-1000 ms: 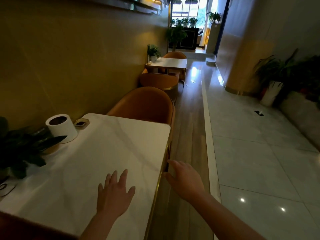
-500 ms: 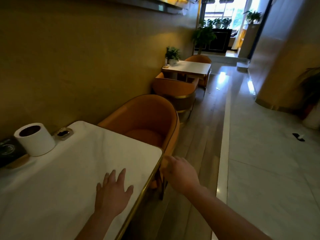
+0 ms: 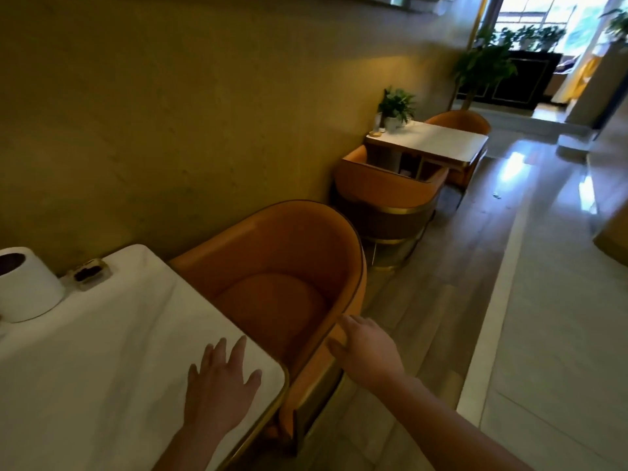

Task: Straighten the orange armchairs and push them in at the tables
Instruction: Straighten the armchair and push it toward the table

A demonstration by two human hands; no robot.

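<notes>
Head view. Left hand (image 3: pixel 221 385): palm flat on the white top of the near table (image 3: pixel 102 351), fingers straight and spread, close to the gold-edged corner; it holds nothing. Right hand (image 3: pixel 368 351): arm reaching forward, fingers loosely extended and resting on the aisle-side rim of the near armchair (image 3: pixel 282 263), thumb towards the rim's inner side; no closed grasp is visible. The hands are apart, one on the table and one on the chair. The near armchair, an orange tub, stands at the table's far end beside the wall (image 3: pixel 170 113); its open front points at the table and its curved back at the second armchair (image 3: pixel 384 195). That chair faces the far table (image 3: pixel 438 142), and a third armchair (image 3: pixel 460 121) sits opposite. Chairs and tables form one row along the wall. A paper roll (image 3: pixel 25 287) and a small dish (image 3: pixel 90 271) stand on the near table
</notes>
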